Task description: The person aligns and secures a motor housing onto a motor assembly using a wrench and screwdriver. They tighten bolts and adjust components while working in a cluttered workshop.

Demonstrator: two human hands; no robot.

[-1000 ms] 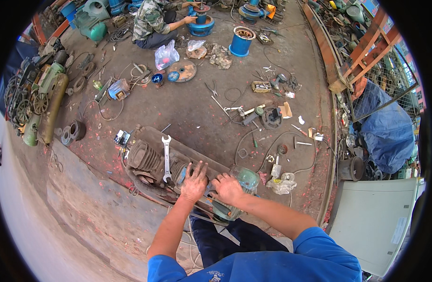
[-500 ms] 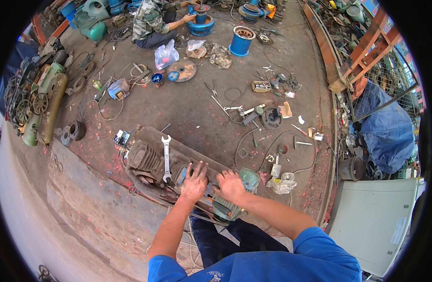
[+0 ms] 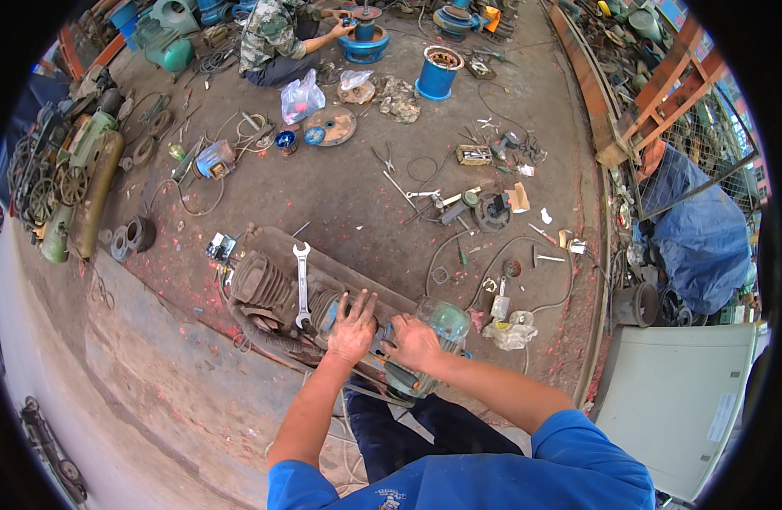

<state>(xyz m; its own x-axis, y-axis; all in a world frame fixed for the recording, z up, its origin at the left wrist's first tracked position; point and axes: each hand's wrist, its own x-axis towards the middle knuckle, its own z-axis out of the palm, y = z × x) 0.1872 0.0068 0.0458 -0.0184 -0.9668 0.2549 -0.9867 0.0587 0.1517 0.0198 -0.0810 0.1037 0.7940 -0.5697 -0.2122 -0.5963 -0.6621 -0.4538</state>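
Note:
In front of me lies an air compressor with a grimy finned cylinder (image 3: 265, 279) and a green motor (image 3: 447, 320) at its right end. My left hand (image 3: 352, 331) rests on its middle, fingers spread, beside a blue part. Just right of it, my right hand (image 3: 415, 343) bends its fingers down against the motor side, thumb pointing left; what lies under the fingertips is hidden. A large open-ended wrench (image 3: 302, 285) lies across the machine, left of my left hand. Below my right hand is a tool with a dark and orange handle (image 3: 400, 375).
Beyond the machine, hand tools, a hammer (image 3: 547, 257), a round dark plate (image 3: 492, 212) and cables lie on the floor. A blue motor housing (image 3: 438, 73) stands farther off. Another person (image 3: 276, 42) crouches at blue machinery. A pale cabinet (image 3: 676, 399) is at right.
My right hand has shifted slightly, its thumb lower on the machine. My left hand stays put. A vehicle shows more fully at the lower left.

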